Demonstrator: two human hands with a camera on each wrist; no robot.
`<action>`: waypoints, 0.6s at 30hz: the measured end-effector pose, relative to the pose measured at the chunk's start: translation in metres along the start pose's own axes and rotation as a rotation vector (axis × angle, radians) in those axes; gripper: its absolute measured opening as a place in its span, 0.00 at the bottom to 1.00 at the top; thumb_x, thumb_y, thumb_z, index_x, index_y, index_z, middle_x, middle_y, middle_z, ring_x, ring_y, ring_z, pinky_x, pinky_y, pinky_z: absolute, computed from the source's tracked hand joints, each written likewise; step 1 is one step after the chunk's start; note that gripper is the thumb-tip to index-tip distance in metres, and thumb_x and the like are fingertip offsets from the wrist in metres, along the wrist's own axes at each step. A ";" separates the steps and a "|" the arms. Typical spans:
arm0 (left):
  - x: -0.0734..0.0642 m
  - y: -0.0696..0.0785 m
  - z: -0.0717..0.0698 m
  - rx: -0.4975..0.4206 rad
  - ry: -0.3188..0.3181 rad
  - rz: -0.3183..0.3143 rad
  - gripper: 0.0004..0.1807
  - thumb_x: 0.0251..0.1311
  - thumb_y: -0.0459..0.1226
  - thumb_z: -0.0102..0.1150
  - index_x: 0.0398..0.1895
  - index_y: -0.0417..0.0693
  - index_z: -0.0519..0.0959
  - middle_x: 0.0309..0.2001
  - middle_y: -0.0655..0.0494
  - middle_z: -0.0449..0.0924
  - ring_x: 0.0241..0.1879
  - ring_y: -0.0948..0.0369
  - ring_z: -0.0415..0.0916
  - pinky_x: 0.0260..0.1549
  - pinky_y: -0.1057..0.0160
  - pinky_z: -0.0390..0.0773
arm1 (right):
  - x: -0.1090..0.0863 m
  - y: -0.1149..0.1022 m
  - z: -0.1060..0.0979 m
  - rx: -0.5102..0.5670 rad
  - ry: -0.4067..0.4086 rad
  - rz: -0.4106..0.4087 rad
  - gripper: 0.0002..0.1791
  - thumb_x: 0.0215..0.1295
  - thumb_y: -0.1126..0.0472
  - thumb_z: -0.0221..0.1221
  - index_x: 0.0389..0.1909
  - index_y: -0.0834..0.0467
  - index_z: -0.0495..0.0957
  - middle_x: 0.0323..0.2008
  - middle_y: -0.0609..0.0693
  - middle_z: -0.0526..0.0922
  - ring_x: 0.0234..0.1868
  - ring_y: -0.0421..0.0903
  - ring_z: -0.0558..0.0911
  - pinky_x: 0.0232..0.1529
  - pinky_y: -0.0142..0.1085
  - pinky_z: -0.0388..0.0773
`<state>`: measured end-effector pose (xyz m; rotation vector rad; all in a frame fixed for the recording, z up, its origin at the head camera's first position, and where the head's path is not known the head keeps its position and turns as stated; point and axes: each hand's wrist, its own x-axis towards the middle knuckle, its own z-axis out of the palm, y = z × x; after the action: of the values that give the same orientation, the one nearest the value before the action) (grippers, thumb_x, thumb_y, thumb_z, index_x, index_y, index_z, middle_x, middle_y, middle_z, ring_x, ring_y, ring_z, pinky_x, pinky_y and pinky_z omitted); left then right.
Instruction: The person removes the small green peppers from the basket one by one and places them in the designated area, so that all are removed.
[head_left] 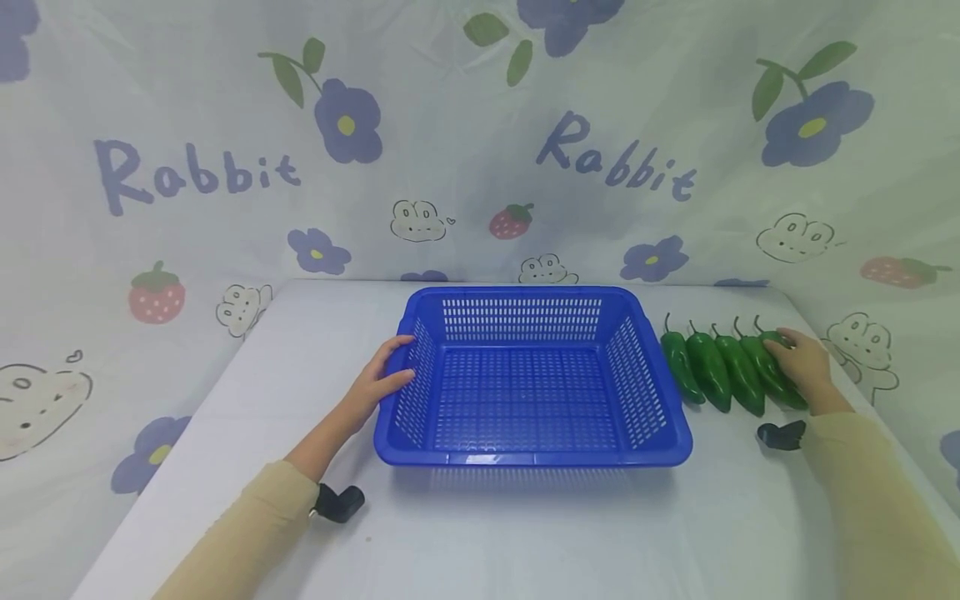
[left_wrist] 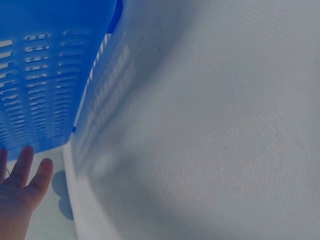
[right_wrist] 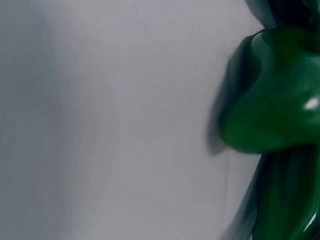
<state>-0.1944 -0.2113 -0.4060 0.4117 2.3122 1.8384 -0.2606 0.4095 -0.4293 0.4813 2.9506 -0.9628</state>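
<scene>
A blue plastic basket (head_left: pixel 525 400) with slotted walls stands in the middle of the table in the head view. My left hand (head_left: pixel 369 390) rests at its left rim, fingers and thumb spread and extended. In the left wrist view those fingers (left_wrist: pixel 41 181) lie close by the basket's wall (left_wrist: pixel 40 90). Right of the basket, several glossy green peppers (head_left: pixel 708 371) lie side by side, stems pointing away. My right hand (head_left: pixel 808 367) grips the rightmost green pepper (head_left: pixel 774 337) near its stem end, covering much of it. The right wrist view shows pepper tips (right_wrist: pixel 270 110) but no fingers.
The white table (head_left: pixel 525 542) runs to a backdrop cloth (head_left: pixel 465 100) printed with flowers, strawberries and rabbits. Black wrist-worn devices (head_left: pixel 339 503) show beside both sleeves. The basket's right rim stands close to the leftmost pepper.
</scene>
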 end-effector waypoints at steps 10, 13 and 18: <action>-0.001 0.004 0.001 0.053 0.065 0.016 0.33 0.65 0.38 0.43 0.71 0.48 0.46 0.69 0.36 0.46 0.66 0.39 0.51 0.60 0.38 0.56 | -0.015 -0.010 -0.009 -0.010 0.104 -0.085 0.37 0.69 0.46 0.41 0.66 0.71 0.48 0.63 0.76 0.51 0.62 0.74 0.51 0.59 0.65 0.50; -0.007 0.006 0.000 0.108 0.130 -0.021 0.32 0.68 0.42 0.38 0.72 0.48 0.44 0.68 0.35 0.48 0.64 0.38 0.54 0.59 0.39 0.58 | -0.023 -0.021 -0.013 -0.006 0.151 -0.158 0.37 0.69 0.46 0.42 0.66 0.71 0.50 0.63 0.76 0.51 0.63 0.73 0.51 0.60 0.64 0.48; -0.024 0.005 -0.004 0.259 0.210 -0.083 0.32 0.70 0.47 0.33 0.72 0.45 0.42 0.67 0.36 0.51 0.64 0.38 0.54 0.60 0.39 0.56 | -0.046 -0.041 -0.014 -0.012 0.203 -0.296 0.36 0.67 0.47 0.47 0.64 0.71 0.54 0.62 0.75 0.55 0.64 0.72 0.52 0.61 0.63 0.48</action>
<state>-0.1728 -0.2216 -0.4014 0.1556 2.6761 1.6188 -0.2273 0.3725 -0.3898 0.1498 3.2763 -0.9687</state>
